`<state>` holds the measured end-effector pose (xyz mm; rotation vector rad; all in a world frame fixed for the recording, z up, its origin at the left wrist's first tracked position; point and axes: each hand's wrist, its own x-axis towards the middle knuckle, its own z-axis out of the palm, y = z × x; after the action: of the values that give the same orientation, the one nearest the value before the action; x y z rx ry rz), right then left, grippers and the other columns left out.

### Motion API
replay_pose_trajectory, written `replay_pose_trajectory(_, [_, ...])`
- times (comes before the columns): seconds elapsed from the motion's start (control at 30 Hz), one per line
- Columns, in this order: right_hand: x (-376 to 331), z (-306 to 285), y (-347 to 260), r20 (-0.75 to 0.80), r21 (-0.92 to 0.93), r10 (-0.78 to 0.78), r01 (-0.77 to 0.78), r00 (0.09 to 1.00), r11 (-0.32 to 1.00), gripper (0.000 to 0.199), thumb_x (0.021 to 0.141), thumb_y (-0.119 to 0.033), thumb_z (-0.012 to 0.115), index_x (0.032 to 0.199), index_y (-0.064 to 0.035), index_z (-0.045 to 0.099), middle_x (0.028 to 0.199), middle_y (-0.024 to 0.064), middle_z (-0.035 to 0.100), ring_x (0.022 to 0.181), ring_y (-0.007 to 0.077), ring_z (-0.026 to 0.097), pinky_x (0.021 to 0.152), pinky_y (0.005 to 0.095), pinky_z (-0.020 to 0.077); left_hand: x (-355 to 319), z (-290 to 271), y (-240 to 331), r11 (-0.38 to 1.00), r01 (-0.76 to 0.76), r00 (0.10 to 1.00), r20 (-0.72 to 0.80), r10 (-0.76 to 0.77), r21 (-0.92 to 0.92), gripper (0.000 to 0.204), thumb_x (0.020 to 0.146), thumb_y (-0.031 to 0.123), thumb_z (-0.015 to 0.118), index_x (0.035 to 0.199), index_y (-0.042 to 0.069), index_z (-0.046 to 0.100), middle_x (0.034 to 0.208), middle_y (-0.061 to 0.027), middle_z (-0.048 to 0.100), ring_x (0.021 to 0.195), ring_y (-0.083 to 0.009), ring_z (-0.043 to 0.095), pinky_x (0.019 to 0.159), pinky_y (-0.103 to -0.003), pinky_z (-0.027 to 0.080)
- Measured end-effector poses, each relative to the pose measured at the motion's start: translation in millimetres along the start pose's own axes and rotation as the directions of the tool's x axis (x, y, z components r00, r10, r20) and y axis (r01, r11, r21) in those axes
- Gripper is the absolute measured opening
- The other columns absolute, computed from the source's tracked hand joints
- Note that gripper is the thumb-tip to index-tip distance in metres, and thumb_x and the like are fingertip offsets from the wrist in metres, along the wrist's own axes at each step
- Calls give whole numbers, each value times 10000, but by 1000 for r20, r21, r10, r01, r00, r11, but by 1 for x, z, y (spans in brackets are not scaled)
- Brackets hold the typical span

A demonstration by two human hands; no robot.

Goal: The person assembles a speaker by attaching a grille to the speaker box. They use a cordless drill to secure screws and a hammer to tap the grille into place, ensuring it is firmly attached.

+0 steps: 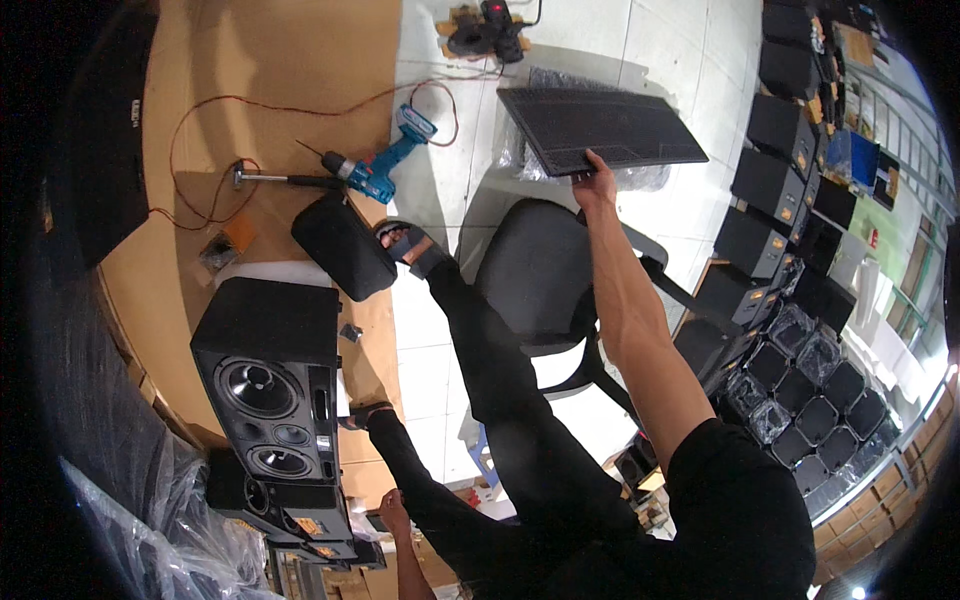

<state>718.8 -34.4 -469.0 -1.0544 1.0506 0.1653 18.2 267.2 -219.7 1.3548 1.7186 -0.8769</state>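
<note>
My right hand point(594, 184) is closed on the near edge of a black rectangular speaker grille point(610, 120). The grille is held out flat and slightly tilted over clear plastic wrap point(650, 180) on the tiles. My left hand point(395, 512) hangs low beside my left leg with its fingers loosely apart and nothing visible in it. To the left of that leg stands a large black speaker cabinet point(322, 375) with exposed round drivers, and no grille covers its front.
A teal cordless drill point(385, 170) and a hammer point(290, 180) lie by a black padded block point(345, 245). A red cable point(290, 107) loops across the cardboard point(280, 50). A black chair point(535, 270) stands below my right arm. Stacked black cabinets point(765, 185) line the right side.
</note>
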Motion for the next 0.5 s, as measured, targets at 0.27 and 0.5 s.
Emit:
replay_pose_trajectory(0.27, [-144,-6,-57,306,-28,-97,111,947,993,146,828,-129,674,965,-83,651,964,70,677,890,190,642,787,331,524,-3,16,140,877,-329,925,67,374,-349,341,907,150,614,1210,-3,592,1181,-146,638,1037,-212,625,894,-319,483])
replay_pose_trajectory(0.5, [-401,26,41,492,-281,176,-35,852,959,540,849,-202,625,1283,62,441,1166,176,588,1057,325,588,930,464,493,-93,-67,342,208,-214,716,-9,698,-955,631,927,114,581,1459,19,256,1348,-159,506,1245,-219,482,1017,-324,405])
